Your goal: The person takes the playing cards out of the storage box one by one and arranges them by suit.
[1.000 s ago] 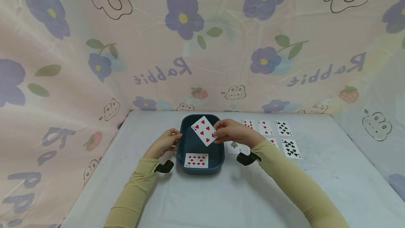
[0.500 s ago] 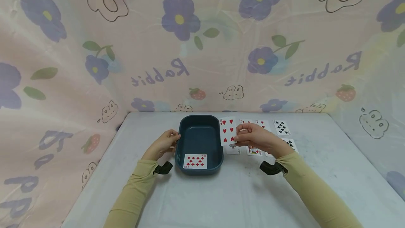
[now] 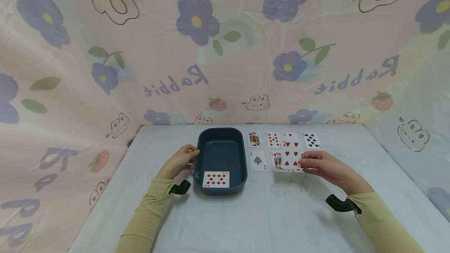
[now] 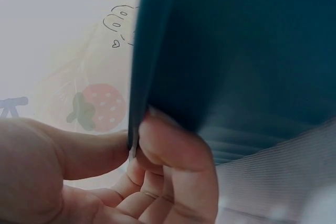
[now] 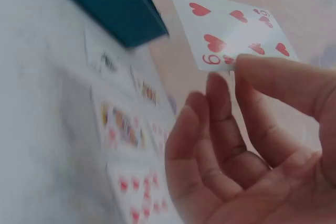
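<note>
At the left edge of a dark blue tray (image 3: pixel 220 155), my left hand (image 3: pixel 177 162) pinches the rim. In the left wrist view, the thumb and curled index finger (image 4: pixel 176 145) grip that rim from either side. My right hand (image 3: pixel 327 166) holds the six of hearts (image 3: pixel 291 153) by a lower corner, face visible, to the right of the tray. The right wrist view has this playing card (image 5: pixel 231 32) between thumb and fingers, raised over the cards on the table. A ten of diamonds (image 3: pixel 216 179) lies face up at the tray's near end.
Face-up playing cards lie in two rows right of the tray, among them an ace of spades (image 3: pixel 258 161), a spade face card (image 3: pixel 254 139), a diamonds card (image 3: pixel 273 139) and a clubs card (image 3: pixel 311 141). The held card overlaps some. A patterned sheet (image 3: pixel 225 69) hangs behind the table.
My right hand has carried the six of hearts from over the tray rightward to over the card rows, turning it upright. The left hand keeps its grip on the tray rim.
</note>
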### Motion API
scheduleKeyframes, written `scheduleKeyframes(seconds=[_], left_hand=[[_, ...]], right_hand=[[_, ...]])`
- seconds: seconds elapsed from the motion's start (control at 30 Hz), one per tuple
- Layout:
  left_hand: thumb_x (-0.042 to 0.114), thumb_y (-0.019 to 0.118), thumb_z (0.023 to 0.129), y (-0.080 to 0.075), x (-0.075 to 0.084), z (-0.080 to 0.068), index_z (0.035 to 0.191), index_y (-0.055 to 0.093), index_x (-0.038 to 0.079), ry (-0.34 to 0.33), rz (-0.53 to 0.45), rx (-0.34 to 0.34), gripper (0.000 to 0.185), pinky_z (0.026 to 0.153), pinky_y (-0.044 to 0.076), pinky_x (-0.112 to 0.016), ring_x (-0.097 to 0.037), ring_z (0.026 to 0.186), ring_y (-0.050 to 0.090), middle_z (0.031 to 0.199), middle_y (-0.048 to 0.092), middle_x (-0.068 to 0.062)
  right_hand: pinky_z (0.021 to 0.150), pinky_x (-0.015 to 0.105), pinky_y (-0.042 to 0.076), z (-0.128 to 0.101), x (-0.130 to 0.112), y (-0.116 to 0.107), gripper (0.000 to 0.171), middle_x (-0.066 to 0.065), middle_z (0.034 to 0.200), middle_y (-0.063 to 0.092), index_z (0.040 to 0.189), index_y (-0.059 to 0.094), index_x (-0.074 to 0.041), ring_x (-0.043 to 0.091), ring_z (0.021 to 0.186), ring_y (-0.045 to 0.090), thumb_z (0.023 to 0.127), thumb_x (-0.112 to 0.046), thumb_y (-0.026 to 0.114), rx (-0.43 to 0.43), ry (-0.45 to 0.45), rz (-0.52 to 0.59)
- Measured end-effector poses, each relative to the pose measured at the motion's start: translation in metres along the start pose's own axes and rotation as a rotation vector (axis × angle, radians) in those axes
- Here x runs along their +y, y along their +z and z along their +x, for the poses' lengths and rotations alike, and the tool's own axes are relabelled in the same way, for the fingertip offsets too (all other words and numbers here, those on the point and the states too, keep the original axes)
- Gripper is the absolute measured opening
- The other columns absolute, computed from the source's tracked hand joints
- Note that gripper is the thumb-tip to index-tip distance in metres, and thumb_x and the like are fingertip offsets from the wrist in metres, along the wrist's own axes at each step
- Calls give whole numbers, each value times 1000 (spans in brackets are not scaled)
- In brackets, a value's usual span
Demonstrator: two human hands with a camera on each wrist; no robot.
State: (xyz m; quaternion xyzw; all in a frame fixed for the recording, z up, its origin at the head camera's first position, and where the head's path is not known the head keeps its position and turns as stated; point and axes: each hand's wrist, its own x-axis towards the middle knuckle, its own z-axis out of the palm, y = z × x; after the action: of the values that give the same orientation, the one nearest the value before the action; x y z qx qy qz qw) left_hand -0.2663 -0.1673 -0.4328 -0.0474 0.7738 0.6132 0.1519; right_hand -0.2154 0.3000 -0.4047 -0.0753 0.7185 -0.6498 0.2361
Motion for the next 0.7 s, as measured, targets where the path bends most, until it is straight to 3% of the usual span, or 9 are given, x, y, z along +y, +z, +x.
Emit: scheduleKeyframes(seconds=[0.17, 0.37, 0.7], left_hand=[[15, 50, 101, -1, 0, -2, 103, 45, 3, 6, 1, -7, 13, 54, 45, -28, -15, 62, 48, 77, 49, -5], [15, 49, 101, -1, 0, -1, 103, 45, 3, 4, -4, -8, 13, 54, 45, -27, -15, 62, 48, 77, 49, -5], [15, 50, 101, -1, -1, 0, 104, 46, 3, 3, -8, -9, 13, 54, 45, -26, -15, 62, 48, 78, 49, -6]], right_hand=[[83, 32, 51, -19, 16, -21, 12, 1, 97, 67, 103, 65, -8, 17, 91, 62, 97, -15, 57, 32, 56, -29], [67, 27, 49, -35, 38, -37, 20, -1, 86, 64, 106, 65, -4, 12, 76, 56, 95, -20, 60, 49, 128, -112], [56, 20, 42, -49, 58, -42, 21, -7, 81, 64, 105, 70, -3, 5, 66, 51, 93, -20, 63, 32, 205, -208]])
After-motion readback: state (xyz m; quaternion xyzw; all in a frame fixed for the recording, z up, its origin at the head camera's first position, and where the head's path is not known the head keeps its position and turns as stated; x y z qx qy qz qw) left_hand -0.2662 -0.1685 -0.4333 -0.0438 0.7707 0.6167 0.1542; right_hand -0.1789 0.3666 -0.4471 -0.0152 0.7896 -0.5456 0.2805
